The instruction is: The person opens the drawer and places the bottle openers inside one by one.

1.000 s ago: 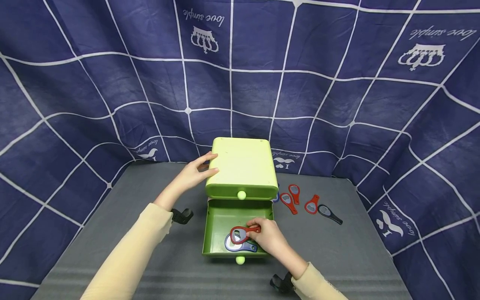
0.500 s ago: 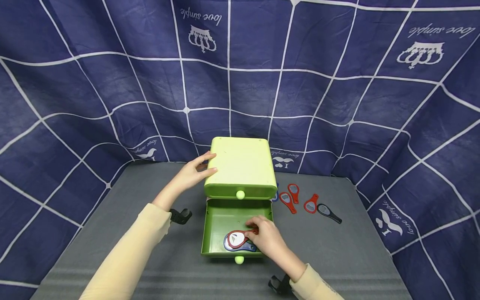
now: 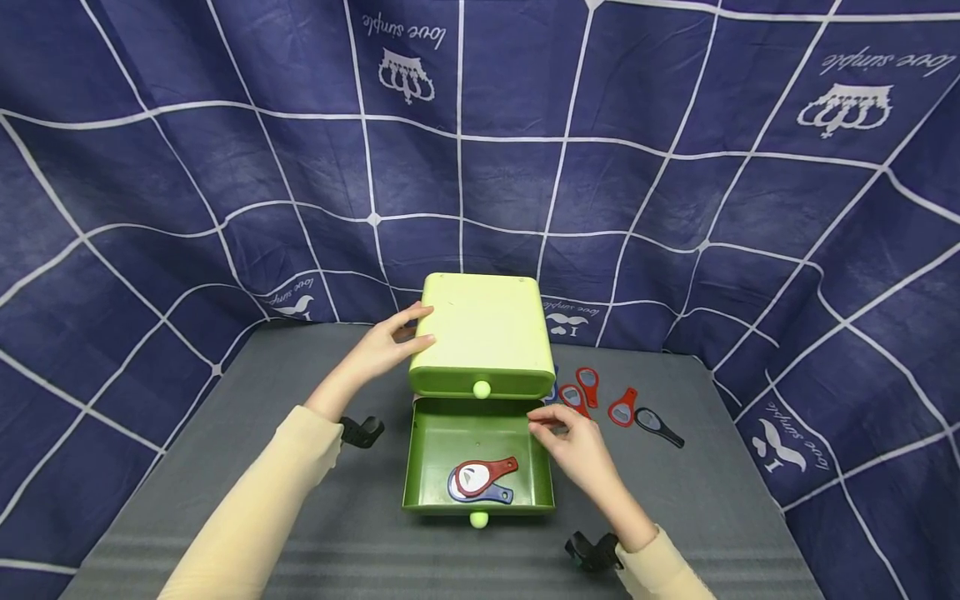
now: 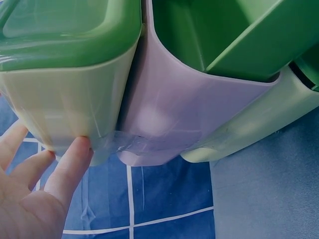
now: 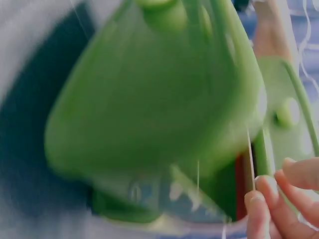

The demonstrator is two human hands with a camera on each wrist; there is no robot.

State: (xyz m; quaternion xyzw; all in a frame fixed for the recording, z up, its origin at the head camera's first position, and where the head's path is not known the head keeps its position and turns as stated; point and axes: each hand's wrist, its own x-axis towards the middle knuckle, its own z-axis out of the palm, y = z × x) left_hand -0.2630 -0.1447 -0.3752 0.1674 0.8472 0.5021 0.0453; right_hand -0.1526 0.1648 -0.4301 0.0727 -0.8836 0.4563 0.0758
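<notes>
A small drawer cabinet (image 3: 483, 325) with a pale yellow-green top stands at the middle of the table. Its green drawer (image 3: 442, 429) is pulled out below the closed top drawer. Inside lie a red bottle opener (image 3: 480, 477) and, partly under it, a blue bottle opener (image 3: 491, 495). My left hand (image 3: 378, 350) touches the cabinet's left side; in the left wrist view its spread fingertips (image 4: 82, 144) rest against the cream wall. My right hand (image 3: 573, 442), holding nothing, is over the open drawer's right rim, its fingers loosely bent.
Right of the cabinet lie several more bottle openers: red ones (image 3: 587, 387) (image 3: 622, 408), a black one (image 3: 658, 426) and a blue one (image 3: 553, 392) partly hidden by the cabinet. A blue curtain (image 3: 495, 183) with white lines hangs behind the grey table (image 3: 300, 517).
The red bottle opener, earlier in my right hand, was lowered onto the blue one and let go. The right hand has moved up and right to the drawer's rim. My left hand stays put.
</notes>
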